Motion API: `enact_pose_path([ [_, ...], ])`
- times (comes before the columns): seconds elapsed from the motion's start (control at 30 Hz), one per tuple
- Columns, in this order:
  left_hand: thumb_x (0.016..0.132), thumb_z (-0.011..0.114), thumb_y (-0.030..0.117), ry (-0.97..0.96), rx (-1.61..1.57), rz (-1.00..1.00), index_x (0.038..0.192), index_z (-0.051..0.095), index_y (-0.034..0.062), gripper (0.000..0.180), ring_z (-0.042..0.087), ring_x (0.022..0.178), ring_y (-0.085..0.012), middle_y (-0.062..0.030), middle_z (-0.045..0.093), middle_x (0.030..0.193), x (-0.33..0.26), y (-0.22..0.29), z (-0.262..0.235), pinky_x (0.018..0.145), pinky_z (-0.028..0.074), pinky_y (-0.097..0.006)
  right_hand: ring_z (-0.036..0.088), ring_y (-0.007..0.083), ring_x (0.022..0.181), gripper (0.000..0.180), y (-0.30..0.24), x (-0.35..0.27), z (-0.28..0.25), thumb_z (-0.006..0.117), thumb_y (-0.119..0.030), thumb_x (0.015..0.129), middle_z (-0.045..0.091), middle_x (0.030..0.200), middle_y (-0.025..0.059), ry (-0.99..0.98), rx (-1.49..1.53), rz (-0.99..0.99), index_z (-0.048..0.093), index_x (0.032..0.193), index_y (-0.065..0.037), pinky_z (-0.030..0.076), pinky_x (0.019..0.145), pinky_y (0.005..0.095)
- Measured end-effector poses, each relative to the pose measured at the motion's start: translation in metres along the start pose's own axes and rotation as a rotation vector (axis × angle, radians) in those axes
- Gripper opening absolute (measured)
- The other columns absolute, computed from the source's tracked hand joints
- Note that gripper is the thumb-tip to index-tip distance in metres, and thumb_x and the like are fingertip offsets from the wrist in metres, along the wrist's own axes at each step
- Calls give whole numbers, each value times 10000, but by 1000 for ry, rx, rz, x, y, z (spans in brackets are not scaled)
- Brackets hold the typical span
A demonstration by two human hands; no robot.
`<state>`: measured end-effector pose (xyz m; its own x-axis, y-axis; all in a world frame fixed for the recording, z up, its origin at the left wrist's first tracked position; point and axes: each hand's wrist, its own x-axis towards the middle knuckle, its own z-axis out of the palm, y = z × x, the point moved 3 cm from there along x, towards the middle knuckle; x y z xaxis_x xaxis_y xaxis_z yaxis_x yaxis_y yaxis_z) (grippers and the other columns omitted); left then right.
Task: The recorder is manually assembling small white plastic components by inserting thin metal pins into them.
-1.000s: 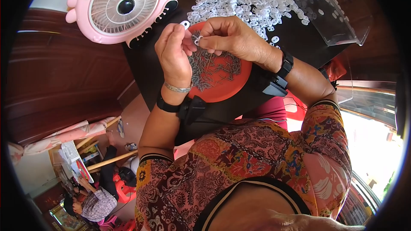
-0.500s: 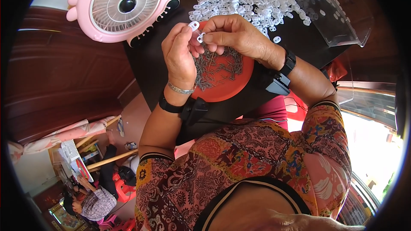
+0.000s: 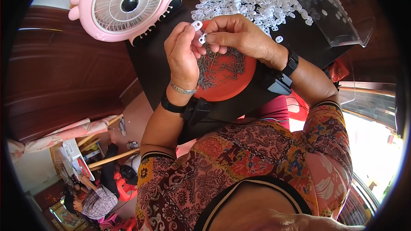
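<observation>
Over the orange-red bowl (image 3: 229, 92), my left hand (image 3: 182, 51) grips a small white oval plastic piece with holes (image 3: 196, 25) between thumb and fingers. A second white plastic piece (image 3: 202, 39) sits between my two hands, pinched at the thumb and fingertips of my right hand (image 3: 235, 36). My fingers partly hide it, and any small part held with it is too small to make out. Inside the bowl lie many grey metal screws (image 3: 209, 70), directly below my fingers.
Many loose white plastic pieces (image 3: 257, 6) lie heaped on the black table (image 3: 150, 55) beyond my hands. A clear plastic bin (image 3: 338, 30) stands at far right. A pink fan (image 3: 128, 6) is at far left. Another person (image 3: 100, 201) sits in the lower left background.
Both hands keep nearly the same pose and grip over the bowl. The whole view has shifted very slightly; nothing was picked up or let go.
</observation>
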<state>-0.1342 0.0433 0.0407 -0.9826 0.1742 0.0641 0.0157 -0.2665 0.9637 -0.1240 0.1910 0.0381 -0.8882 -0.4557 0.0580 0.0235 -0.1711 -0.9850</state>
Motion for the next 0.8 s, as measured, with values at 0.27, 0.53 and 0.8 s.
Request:
enact_pose_path([
  [0.27,912,480,246,-7,-131,-51,830,570,22,255,511,534,-97,-21,548,670,4,-8,-6,466,340,-204,538,49,655,139,1,1,-3,593,-151,902,600,737,-6,114,-44,-44,624,906,-16,433,599,186],
  [0.53,920,483,202,-75,-25,66,880,598,-5,240,550,621,-113,-47,597,764,0,-6,5,536,391,-215,542,48,614,151,5,1,-12,608,-151,884,608,708,9,257,-57,-63,625,860,-3,440,544,182],
  [0.8,908,488,200,-147,130,118,841,601,-20,257,525,613,-93,-48,586,735,2,-7,2,542,389,-209,542,47,650,171,6,1,-12,596,-166,894,598,723,1,186,-172,-49,622,878,2,448,583,188],
])
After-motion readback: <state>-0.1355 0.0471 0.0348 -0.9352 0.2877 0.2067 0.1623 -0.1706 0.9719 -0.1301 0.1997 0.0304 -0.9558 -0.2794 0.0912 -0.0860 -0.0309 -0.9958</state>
